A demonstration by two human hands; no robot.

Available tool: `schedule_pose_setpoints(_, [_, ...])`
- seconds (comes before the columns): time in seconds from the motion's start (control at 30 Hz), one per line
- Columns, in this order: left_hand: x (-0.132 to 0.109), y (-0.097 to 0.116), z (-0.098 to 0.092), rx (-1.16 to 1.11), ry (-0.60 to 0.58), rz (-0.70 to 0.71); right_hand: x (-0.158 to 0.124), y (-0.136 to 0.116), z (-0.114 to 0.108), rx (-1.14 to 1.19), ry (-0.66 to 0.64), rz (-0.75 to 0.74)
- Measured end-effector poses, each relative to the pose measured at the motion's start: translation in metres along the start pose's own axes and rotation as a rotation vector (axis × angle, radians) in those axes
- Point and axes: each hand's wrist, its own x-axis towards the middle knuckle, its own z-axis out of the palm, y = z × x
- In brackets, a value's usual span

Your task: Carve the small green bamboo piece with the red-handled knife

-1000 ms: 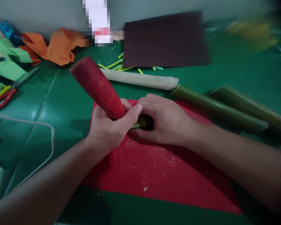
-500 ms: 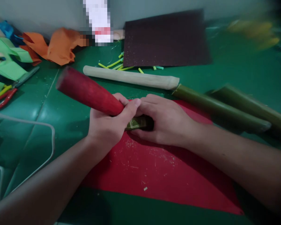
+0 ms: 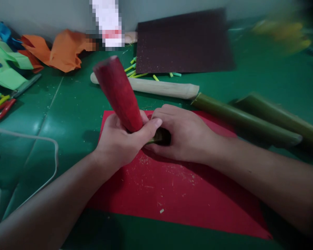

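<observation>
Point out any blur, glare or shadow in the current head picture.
Head view: the yellow thing at the upper right is smeared beyond recognition; head view: pale glare lies on the green table left of the left hand; head view: a dark shadow crosses the red sheet under the right forearm.

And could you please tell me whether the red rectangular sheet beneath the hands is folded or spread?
Spread: the red sheet lies flat on the glossy green tabletop, no visible fold.

tilted red handle [image 3: 119, 93] beside green bamboo [image 3: 162, 136]
</observation>
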Motion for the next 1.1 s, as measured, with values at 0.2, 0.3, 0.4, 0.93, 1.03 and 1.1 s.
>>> schedule_pose_setpoints(0.2, [-0.0032, -0.0006, 0.0049, -0.018, 0.122, 0.039, -0.0004, 0.0012, -0.0018, -0.030, 0.019, -0.037])
schedule_pose_setpoints(0.3, [-0.0023, 0.0023, 0.0046, -0.065, 0.129, -0.030, -0.0011, 0.0018, -0.0026, -0.023, -0.001, -0.036])
schedule_pose_setpoints(0.4, [-0.0003, 0.0066, 0.0029, -0.118, 0.085, -0.094, -0.0020, 0.0022, -0.0017, 0.000, -0.011, -0.017])
schedule_pose_setpoints(0.93, [-0.0029, 0.0019, 0.0007, 0.124, 0.016, 0.045, -0.0029, 0.0000, -0.0001, -0.011, -0.001, -0.026])
schedule_pose_setpoints(1.03, [-0.0021, 0.0035, 0.0033, 0.119, 0.099, 0.050, -0.0029, 0.0001, -0.0005, -0.026, 0.005, -0.042])
schedule_pose_setpoints(1.1, [-0.0006, 0.0039, 0.0043, 0.102, 0.108, 0.041, -0.0032, 0.0003, -0.0013, -0.042, -0.010, -0.030])
